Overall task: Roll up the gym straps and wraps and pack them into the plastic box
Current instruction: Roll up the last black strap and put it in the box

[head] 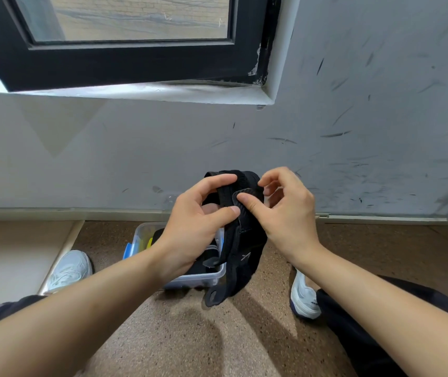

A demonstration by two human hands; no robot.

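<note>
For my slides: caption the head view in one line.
Left hand and right hand grip a black wrap over the plastic box on the floor.

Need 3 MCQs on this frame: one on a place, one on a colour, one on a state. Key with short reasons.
1. Where is the plastic box?
A) on a shelf
B) on the floor, below the hands
C) on the person's lap

2. What colour is the wrap being handled?
A) yellow
B) red
C) black

3. Of the left hand and the right hand, which grips the wrap?
A) left only
B) both
C) neither; it lies on the floor

Key:
1 B: the box sits on the speckled floor between the two shoes.
2 C: the whole wrap is black.
3 B: fingers of both hands pinch its upper part, and its tail hangs free.
</note>
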